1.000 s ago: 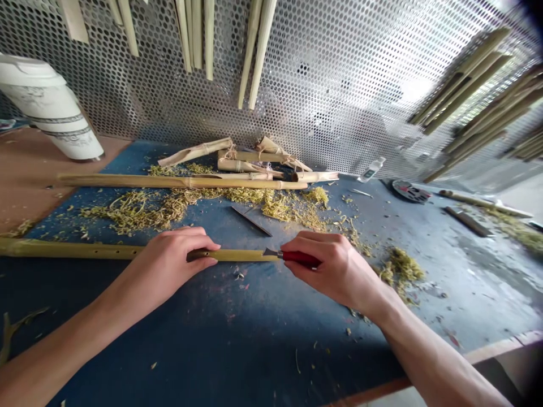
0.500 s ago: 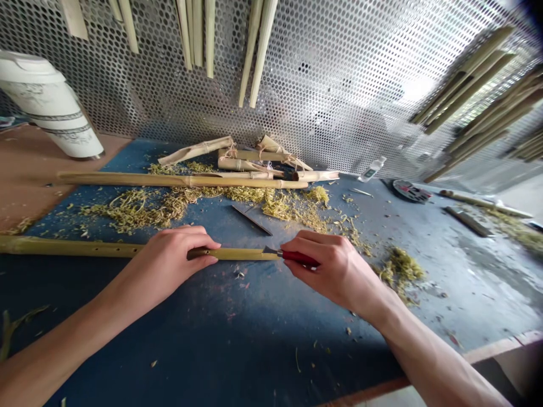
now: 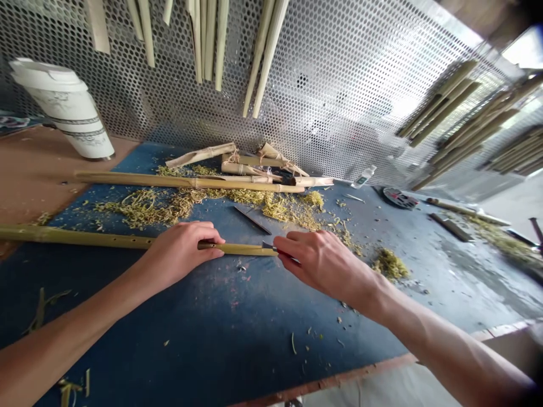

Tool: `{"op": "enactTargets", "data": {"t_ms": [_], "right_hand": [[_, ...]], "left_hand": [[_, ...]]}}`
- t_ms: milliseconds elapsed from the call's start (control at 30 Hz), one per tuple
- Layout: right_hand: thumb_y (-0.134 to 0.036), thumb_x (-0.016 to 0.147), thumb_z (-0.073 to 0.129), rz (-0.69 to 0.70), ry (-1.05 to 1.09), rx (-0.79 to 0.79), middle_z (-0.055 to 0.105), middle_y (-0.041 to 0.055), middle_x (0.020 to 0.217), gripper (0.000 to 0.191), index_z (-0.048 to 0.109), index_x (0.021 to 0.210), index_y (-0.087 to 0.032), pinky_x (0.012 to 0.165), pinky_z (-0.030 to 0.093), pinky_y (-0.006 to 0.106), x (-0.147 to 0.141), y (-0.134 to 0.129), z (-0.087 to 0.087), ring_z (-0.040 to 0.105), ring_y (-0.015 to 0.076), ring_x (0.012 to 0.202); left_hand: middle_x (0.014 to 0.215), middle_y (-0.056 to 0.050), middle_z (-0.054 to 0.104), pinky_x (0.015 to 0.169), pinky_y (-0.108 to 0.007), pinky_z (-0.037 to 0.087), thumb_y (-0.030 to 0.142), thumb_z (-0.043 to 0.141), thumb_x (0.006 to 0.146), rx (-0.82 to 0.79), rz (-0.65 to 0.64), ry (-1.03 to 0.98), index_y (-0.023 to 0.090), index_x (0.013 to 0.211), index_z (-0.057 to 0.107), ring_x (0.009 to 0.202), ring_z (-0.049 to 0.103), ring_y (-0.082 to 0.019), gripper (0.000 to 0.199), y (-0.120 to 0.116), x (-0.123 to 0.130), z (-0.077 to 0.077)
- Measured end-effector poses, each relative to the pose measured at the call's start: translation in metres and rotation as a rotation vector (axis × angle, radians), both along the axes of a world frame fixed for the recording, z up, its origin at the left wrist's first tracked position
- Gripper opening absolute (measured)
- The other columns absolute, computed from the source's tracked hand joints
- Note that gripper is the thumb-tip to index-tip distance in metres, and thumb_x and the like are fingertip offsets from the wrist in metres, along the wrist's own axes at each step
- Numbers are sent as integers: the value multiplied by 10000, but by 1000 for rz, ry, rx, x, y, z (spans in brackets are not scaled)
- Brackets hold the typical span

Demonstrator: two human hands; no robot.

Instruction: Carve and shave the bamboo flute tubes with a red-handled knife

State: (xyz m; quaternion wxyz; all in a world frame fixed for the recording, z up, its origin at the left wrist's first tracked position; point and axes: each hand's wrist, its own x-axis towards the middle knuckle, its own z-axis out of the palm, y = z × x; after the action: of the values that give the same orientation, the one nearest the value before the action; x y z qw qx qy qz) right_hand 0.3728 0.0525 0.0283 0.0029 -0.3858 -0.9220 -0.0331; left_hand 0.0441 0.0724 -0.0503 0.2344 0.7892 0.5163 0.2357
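A long bamboo flute [image 3: 102, 240] with small holes along its side lies across the front of the blue tabletop. My left hand [image 3: 182, 249] is closed around it near its right end, thumb in front and fingers over the top. Just right of those fingertips, the end of the bamboo looks thin and pale, as if cut flat. My right hand [image 3: 322, 254] is wrapped around a red-handled carving knife [image 3: 291, 258]. Its short metal blade touches the top of that thin end, pointing left. The fingers cover most of the handle.
Shavings [image 3: 144, 206] lie behind my hands, with a flat dark strip [image 3: 253, 220] near them. Farther back are a bamboo length [image 3: 161, 180], split bamboo pieces [image 3: 241, 168] and a small bottle [image 3: 363, 177]. A white tumbler [image 3: 80, 113] stands left, before a perforated metal panel [image 3: 339, 102].
The view has shifted a little. My right hand has tilted, hiding more of the red handle, and the blade has moved slightly left along the bamboo. My left hand keeps its hold.
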Motion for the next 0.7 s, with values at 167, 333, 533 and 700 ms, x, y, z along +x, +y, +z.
{"op": "enactTargets", "data": {"t_ms": [167,333,533,700], "right_hand": [[-214,1190,611,-52,-101,39,780,58,869,155,762,1156,-228,612,201,382,-18,-9,12,619,194,617],[-295,1229,577,-143,-101,-24,704,44,718,327,757,977,-190,578,198,353,-21,-5,17,559,164,527],[-374,1233,595,-154,-32,-229,811,36,839,346,791,1017,-188,608,345,263,-4,18,17,659,138,639],[-376,1182,663,-209,46,-279,822,20,838,310,803,961,-209,655,361,264,1,29,13,675,146,693]], "left_hand": [[1085,-53,883,697,-341,495,592,725,974,-20,2,-2,298,969,889,908,811,-284,336,3,0,1],[1055,-59,868,680,-343,476,596,698,987,-21,-20,-11,287,951,871,863,789,-275,356,3,1,0],[1041,-75,860,678,-364,483,643,690,998,-21,-48,-19,274,989,874,827,775,-281,412,4,0,-1],[1082,-68,843,749,-364,503,531,709,1009,-19,-63,-14,272,1026,874,910,787,-270,308,5,-1,0]]}}
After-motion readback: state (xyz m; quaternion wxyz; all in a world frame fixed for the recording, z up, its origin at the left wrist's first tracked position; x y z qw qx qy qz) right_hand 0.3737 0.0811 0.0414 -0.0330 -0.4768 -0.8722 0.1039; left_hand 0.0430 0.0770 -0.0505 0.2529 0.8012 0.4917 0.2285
